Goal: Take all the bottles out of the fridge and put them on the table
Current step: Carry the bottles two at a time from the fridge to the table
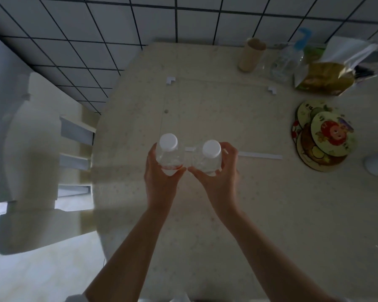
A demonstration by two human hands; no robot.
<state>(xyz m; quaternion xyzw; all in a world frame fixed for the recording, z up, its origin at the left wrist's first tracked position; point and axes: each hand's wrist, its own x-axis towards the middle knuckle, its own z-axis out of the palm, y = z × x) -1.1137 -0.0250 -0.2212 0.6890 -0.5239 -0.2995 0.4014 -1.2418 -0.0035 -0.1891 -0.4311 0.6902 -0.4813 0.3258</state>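
Two clear plastic bottles with white caps stand upright side by side over the middle of the beige table (205,214). My left hand (159,177) grips the left bottle (169,152), which has a red band low on its body. My right hand (220,175) grips the right bottle (209,159). The two hands nearly touch at the thumbs. Whether the bottle bases rest on the tabletop is hidden by my hands. The fridge is not in view.
At the table's far edge stand a brown paper cup (251,54), a clear spray bottle with a blue trigger (287,59) and a gold bag (327,75). Round picture coasters (323,136) lie at the right. A white chair (42,149) stands left of the table.
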